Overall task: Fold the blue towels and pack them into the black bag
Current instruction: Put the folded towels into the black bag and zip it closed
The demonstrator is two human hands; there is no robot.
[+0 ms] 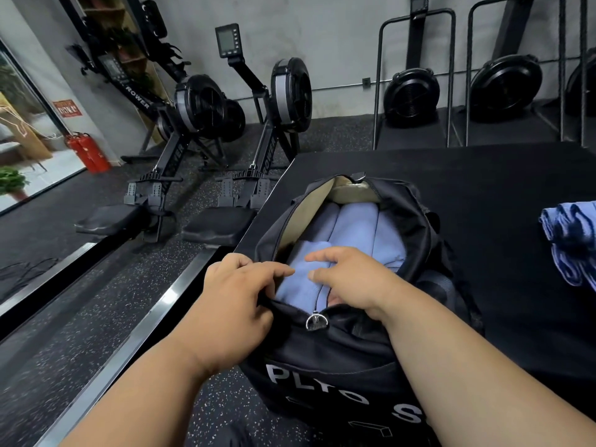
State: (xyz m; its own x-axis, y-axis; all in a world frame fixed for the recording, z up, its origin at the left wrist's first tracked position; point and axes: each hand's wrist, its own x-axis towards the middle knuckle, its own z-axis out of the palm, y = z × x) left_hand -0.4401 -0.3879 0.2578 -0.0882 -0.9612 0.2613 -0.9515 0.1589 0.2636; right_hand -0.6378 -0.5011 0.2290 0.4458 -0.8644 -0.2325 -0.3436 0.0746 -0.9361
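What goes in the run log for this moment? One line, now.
left hand grips black bag rim | right hand presses folded towel inside | unfolded towels wait on black platform

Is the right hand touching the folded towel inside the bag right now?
Touching. The head view shows the right hand lying on the nearest folded blue towel in the open black bag, its thumb on the cloth.

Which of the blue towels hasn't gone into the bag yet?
The crumpled blue towel lying on the black platform at the far right. The other towels are folded and sit inside the open black bag.
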